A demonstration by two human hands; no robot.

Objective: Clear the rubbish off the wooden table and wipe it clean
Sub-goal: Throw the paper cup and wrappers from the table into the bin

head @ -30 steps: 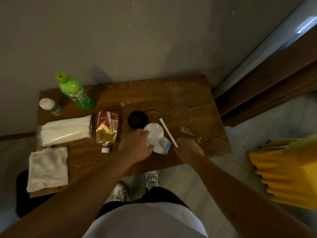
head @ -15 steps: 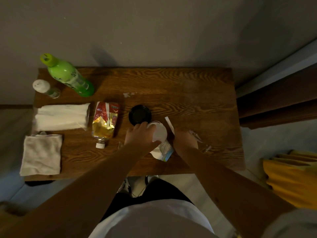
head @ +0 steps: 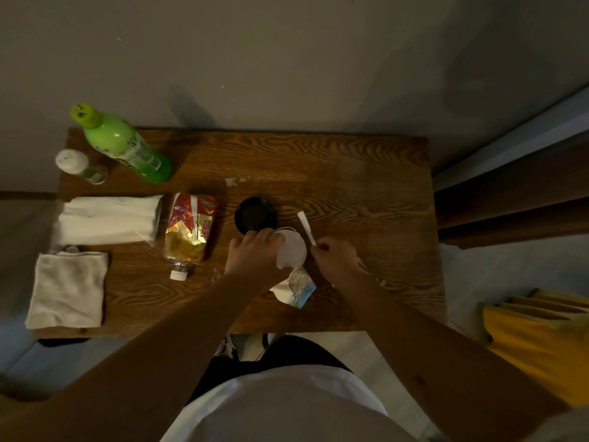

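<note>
On the wooden table [head: 350, 173], my left hand [head: 255, 253] grips a white paper cup [head: 293, 250] lying near the middle front. My right hand [head: 334, 260] pinches the lower end of a white paper-wrapped straw [head: 305, 225] that points away from me. A crumpled wrapper with a blue edge [head: 294, 290] lies under my wrists. A black round lid [head: 255, 215] sits just behind the cup. A crushed plastic bottle with a red and yellow label [head: 191, 231] lies to the left. Small white scraps [head: 236, 180] dot the wood further back.
A green bottle [head: 124, 145] and a small white-capped bottle [head: 79, 165] stand at the back left. A pack of white tissues [head: 108, 220] and a folded grey cloth [head: 68, 288] lie on the left end. A yellow bin bag [head: 538, 342] is on the floor at the right.
The view has swung so the table sits square in front of me. My left hand has closed round the white cup, and my right hand has moved up to pinch the straw's end.
</note>
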